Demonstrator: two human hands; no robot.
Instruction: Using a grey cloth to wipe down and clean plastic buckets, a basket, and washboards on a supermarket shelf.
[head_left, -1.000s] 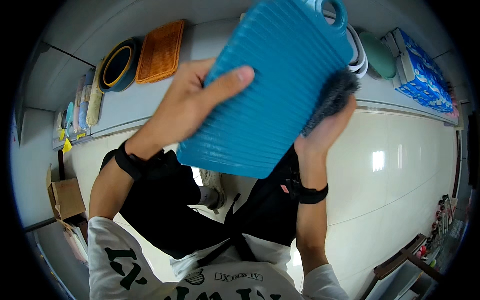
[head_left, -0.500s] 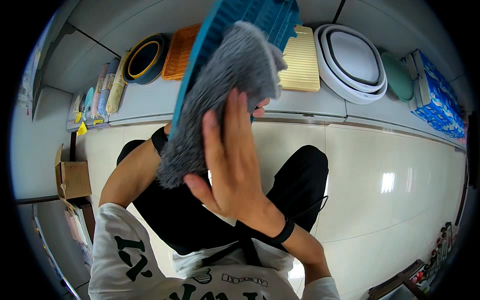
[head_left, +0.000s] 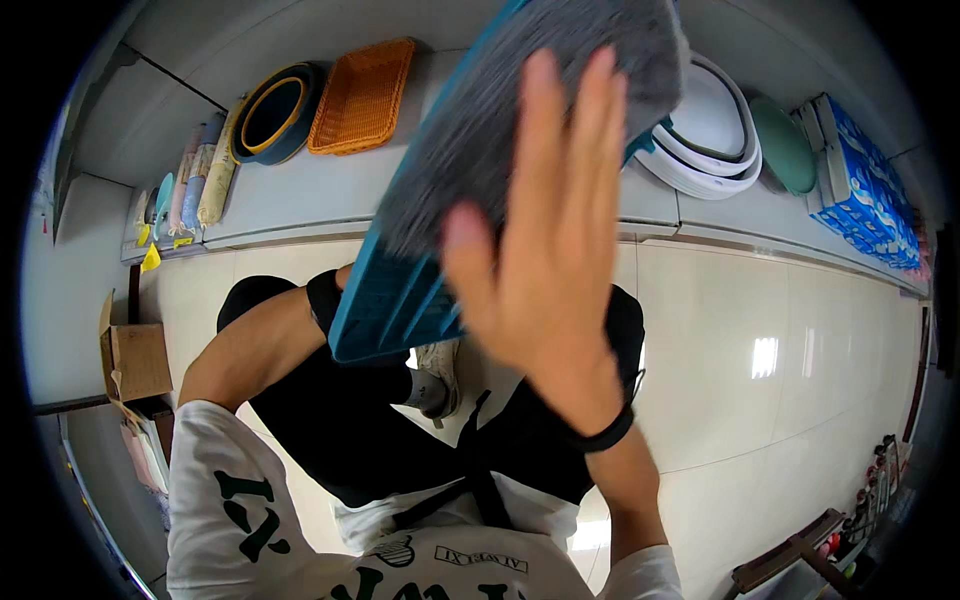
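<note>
A blue plastic washboard [head_left: 392, 318], ribbed on the side facing me, is held up at a slant in front of me. A grey plush cloth [head_left: 450, 160] covers its upper and middle parts. My right hand [head_left: 558, 250] lies flat on the cloth with fingers stretched out, pressing it against the board; it is somewhat blurred. My left arm reaches behind the board, and only a sliver of my left hand [head_left: 343, 277] shows at the board's left edge. Its fingers are hidden, but it supports the board from behind.
Along the grey ledge stand rolled patterned sheets [head_left: 213, 185], dark round basins [head_left: 275, 115], an orange woven basket [head_left: 362, 98], white basins [head_left: 712, 115], a green basin [head_left: 783, 145] and blue packages [head_left: 868, 185]. A cardboard box [head_left: 138, 360] sits on the left floor, a dark wooden frame [head_left: 800, 555] lower right.
My right hand and the cloth have slid up and to the right along the washboard, baring its lower ribs. The board has shifted right, and the yellow ribbed board behind it is now hidden.
</note>
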